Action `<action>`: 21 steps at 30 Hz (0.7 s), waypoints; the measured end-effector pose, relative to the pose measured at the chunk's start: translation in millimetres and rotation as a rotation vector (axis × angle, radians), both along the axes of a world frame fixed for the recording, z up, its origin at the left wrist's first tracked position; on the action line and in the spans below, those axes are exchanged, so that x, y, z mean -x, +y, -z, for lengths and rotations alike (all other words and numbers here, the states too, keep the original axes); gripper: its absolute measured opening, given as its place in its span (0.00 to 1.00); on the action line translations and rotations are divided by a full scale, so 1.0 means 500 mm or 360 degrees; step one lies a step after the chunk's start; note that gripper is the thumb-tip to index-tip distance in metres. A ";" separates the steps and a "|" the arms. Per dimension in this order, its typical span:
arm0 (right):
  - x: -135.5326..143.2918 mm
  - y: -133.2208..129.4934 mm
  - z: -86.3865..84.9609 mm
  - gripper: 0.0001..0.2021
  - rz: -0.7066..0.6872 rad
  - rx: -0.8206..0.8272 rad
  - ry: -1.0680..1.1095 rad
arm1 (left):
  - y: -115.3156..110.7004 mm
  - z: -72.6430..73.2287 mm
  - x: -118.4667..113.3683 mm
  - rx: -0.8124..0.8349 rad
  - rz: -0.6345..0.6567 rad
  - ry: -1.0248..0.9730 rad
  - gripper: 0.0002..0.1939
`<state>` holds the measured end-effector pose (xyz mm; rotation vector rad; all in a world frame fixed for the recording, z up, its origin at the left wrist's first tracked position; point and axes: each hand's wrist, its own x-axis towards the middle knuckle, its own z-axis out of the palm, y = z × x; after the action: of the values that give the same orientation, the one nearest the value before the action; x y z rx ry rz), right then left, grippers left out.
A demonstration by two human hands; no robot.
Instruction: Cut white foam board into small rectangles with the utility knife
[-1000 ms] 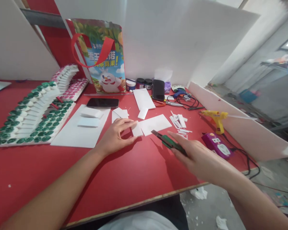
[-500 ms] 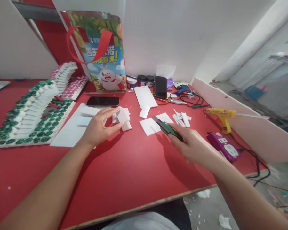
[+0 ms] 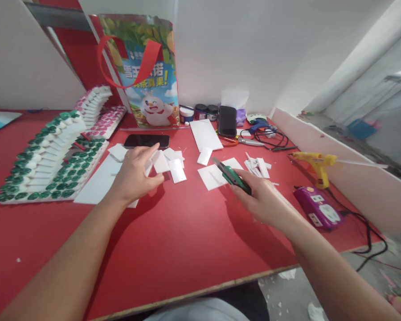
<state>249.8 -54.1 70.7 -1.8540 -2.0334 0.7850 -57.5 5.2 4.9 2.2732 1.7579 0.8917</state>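
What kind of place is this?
Probably a small craft workshop: the right hand holds a green cutter over a red table, with a yellow glue gun and paint jars around.

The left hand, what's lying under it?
A large white sheet extends beneath the left hand, and a small white piece shows beside its fingers. Whatever the palm covers can't be seen.
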 end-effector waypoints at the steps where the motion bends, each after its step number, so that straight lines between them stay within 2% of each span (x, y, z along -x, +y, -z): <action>1: 0.000 0.001 0.001 0.19 0.0007 0.0004 -0.0002 | 0.000 0.001 0.000 0.0008 0.0008 0.0041 0.38; 9: 0.008 0.014 0.005 0.18 0.0022 -0.0022 0.0011 | -0.007 0.025 -0.008 0.0119 0.0156 0.0391 0.36; 13: 0.007 0.033 0.013 0.13 0.0045 -0.0085 -0.0064 | -0.014 0.019 -0.038 0.0128 0.0202 0.0356 0.38; 16: 0.001 0.055 0.028 0.08 0.0082 -0.0188 -0.0178 | -0.014 0.014 -0.056 0.0098 0.0298 0.0314 0.35; 21: -0.003 0.086 0.051 0.09 0.0055 -0.0297 -0.0287 | -0.007 0.022 -0.059 0.0024 0.0395 0.0201 0.30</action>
<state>251.2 -10.9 45.3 -1.9063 -2.0932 0.4160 -27.9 1.5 -6.1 2.5155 1.4750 0.7005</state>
